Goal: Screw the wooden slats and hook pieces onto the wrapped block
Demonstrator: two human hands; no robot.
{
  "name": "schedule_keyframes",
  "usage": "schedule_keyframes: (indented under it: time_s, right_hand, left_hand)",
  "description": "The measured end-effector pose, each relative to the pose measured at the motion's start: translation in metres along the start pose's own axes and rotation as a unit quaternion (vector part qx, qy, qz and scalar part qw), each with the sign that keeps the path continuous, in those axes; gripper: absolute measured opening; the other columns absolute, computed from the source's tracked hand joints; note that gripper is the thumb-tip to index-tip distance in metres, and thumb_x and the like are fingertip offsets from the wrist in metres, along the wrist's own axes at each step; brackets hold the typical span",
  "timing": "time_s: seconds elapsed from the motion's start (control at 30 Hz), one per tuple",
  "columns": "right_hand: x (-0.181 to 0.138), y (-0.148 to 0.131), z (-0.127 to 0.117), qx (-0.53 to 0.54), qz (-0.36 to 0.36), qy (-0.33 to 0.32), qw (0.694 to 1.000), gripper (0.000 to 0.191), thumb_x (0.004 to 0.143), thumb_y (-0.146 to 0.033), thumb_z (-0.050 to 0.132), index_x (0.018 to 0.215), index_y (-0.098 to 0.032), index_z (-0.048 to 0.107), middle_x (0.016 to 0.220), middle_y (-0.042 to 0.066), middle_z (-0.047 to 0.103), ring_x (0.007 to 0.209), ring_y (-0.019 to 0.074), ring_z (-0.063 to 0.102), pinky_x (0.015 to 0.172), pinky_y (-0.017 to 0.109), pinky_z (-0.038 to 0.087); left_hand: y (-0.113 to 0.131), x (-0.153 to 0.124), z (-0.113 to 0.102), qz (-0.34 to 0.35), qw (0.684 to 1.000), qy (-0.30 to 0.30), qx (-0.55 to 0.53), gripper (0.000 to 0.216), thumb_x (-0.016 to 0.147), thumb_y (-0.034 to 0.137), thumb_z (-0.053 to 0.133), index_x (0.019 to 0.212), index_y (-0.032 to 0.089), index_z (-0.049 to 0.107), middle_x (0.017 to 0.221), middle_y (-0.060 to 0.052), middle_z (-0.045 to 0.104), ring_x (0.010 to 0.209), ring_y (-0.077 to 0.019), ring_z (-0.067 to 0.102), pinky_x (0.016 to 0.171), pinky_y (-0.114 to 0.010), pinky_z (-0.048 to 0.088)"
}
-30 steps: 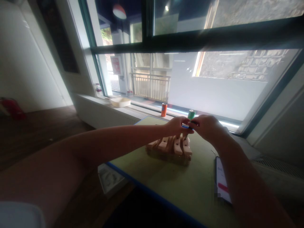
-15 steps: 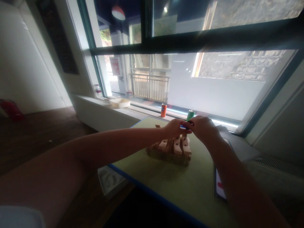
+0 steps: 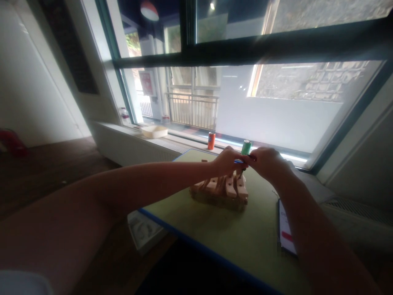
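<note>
My left hand and my right hand meet above a wooden rack of slotted blocks on a green table. Both hands pinch a small thin blue object between their fingertips. What that object is stays too small to tell. A peg of the rack rises just below the fingers. Both forearms stretch out from the near edge of the view.
A phone with a lit screen lies on the table right of the rack, partly under my right arm. A green can and an orange can stand on the window sill beyond. A shallow tray sits further left on the sill.
Both hands stay pinched together over the rack, shifting only slightly. The view has drifted a little.
</note>
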State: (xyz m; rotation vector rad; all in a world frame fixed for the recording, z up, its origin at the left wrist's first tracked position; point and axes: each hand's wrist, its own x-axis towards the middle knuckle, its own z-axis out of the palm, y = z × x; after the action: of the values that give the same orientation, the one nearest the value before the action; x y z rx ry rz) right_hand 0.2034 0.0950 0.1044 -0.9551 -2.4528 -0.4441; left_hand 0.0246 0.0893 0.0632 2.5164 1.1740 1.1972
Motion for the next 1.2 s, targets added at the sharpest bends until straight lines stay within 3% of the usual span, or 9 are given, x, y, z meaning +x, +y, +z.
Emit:
schedule_keyframes:
  time_s: [0.1, 0.23, 0.3, 0.47, 0.6, 0.7, 0.87, 1.0, 1.2]
  right_hand:
    - [0.0, 0.003, 0.006, 0.011, 0.006, 0.019, 1.0, 0.05, 0.088, -0.052, 0.037, 0.075, -0.014, 0.067, 0.065, 0.006, 0.06, 0.054, 0.0142, 0.05, 0.05, 0.026, 0.032]
    - [0.001, 0.006, 0.009, 0.102, -0.045, 0.019, 0.994, 0.028, 0.088, -0.036, 0.048, 0.099, -0.018, 0.066, 0.087, 0.006, 0.067, 0.071, 0.015, 0.058, 0.061, 0.025, 0.04]
    - [0.002, 0.006, 0.01, 0.095, -0.062, 0.001, 0.994, 0.027, 0.088, -0.035, 0.047, 0.091, -0.016, 0.067, 0.081, 0.006, 0.066, 0.069, 0.0148, 0.058, 0.062, 0.025, 0.041]
    - [0.002, 0.001, 0.01, 0.012, 0.009, -0.026, 1.0, 0.05, 0.087, -0.055, 0.039, 0.072, -0.014, 0.065, 0.065, 0.007, 0.061, 0.054, 0.0145, 0.052, 0.051, 0.026, 0.034]
    - [-0.001, 0.001, 0.003, 0.06, -0.043, -0.017, 0.997, 0.03, 0.089, -0.036, 0.043, 0.087, -0.016, 0.066, 0.076, 0.006, 0.064, 0.063, 0.0143, 0.055, 0.057, 0.025, 0.037]
    - [0.0, 0.0, 0.002, 0.06, -0.05, -0.009, 0.997, 0.027, 0.089, -0.026, 0.041, 0.086, -0.015, 0.065, 0.078, 0.006, 0.064, 0.064, 0.0137, 0.055, 0.059, 0.024, 0.038]
    - [0.002, -0.005, 0.013, -0.014, 0.039, -0.02, 0.999, 0.046, 0.091, -0.042, 0.03, 0.081, -0.013, 0.064, 0.074, 0.009, 0.062, 0.056, 0.0142, 0.053, 0.052, 0.025, 0.035]
    - [0.0, -0.005, 0.014, -0.044, 0.059, -0.011, 0.997, 0.051, 0.092, -0.047, 0.026, 0.082, -0.015, 0.065, 0.075, 0.009, 0.062, 0.058, 0.0157, 0.054, 0.054, 0.026, 0.035]
    - [0.0, 0.003, 0.008, 0.047, -0.013, -0.017, 0.999, 0.025, 0.088, -0.028, 0.042, 0.096, -0.017, 0.063, 0.084, 0.007, 0.065, 0.069, 0.0155, 0.058, 0.06, 0.024, 0.04]
  left_hand:
    - [-0.003, 0.002, 0.001, 0.02, 0.999, -0.024, -0.008, 0.024, 0.082, 0.03, 0.058, 0.098, 0.019, 0.07, 0.075, -0.003, 0.07, 0.063, -0.0093, 0.058, 0.07, -0.023, 0.043]
    - [-0.011, 0.006, 0.001, 0.016, 0.998, -0.054, -0.027, 0.022, 0.08, 0.028, 0.059, 0.09, 0.013, 0.071, 0.07, -0.004, 0.067, 0.061, -0.0094, 0.058, 0.063, -0.021, 0.043]
    - [-0.011, 0.005, 0.003, 0.011, 0.998, -0.06, -0.028, 0.023, 0.077, 0.03, 0.062, 0.087, 0.011, 0.071, 0.068, -0.003, 0.066, 0.06, -0.0096, 0.057, 0.06, -0.021, 0.042]
    - [-0.007, 0.001, 0.006, -0.043, 0.998, -0.037, -0.01, 0.025, 0.074, 0.035, 0.064, 0.082, 0.013, 0.072, 0.067, -0.002, 0.065, 0.062, -0.0111, 0.057, 0.061, -0.023, 0.042]
    - [-0.012, 0.006, 0.003, -0.065, 0.991, -0.104, -0.059, 0.025, 0.078, 0.033, 0.06, 0.083, 0.01, 0.07, 0.069, -0.003, 0.065, 0.063, -0.0113, 0.058, 0.061, -0.023, 0.043]
    - [-0.013, 0.007, -0.001, -0.057, 0.986, -0.129, -0.092, 0.025, 0.076, 0.031, 0.062, 0.089, 0.011, 0.07, 0.074, -0.004, 0.067, 0.067, -0.0114, 0.059, 0.066, -0.024, 0.045]
    - [-0.004, -0.001, 0.0, -0.097, 0.991, -0.071, -0.051, 0.029, 0.076, 0.037, 0.062, 0.092, 0.014, 0.069, 0.075, -0.003, 0.068, 0.064, -0.0106, 0.059, 0.063, -0.023, 0.044]
    - [0.0, -0.006, 0.008, -0.079, 0.996, -0.039, 0.01, 0.022, 0.078, 0.031, 0.061, 0.087, 0.013, 0.069, 0.072, -0.002, 0.067, 0.064, -0.0109, 0.058, 0.062, -0.022, 0.042]
    - [-0.006, 0.0, 0.006, -0.069, 0.994, -0.072, 0.047, 0.021, 0.083, 0.025, 0.054, 0.088, 0.013, 0.07, 0.073, -0.004, 0.067, 0.065, -0.0118, 0.058, 0.063, -0.023, 0.041]
